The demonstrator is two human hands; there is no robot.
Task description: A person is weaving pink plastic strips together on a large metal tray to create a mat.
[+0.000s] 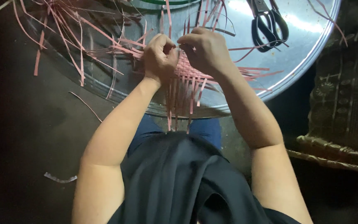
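Both hands (183, 54) over pink woven strips (189, 76), fingertips seemingly hidden.

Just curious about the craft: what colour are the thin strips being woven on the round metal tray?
Pink, seen in the head view: the thin woven strips.

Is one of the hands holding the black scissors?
No. The scissors lie alone on the metal tray, while both hands work on the pink woven strips.

Both forearms extended forward, left hand (159, 58) and right hand (206, 52) close together, fingers curled
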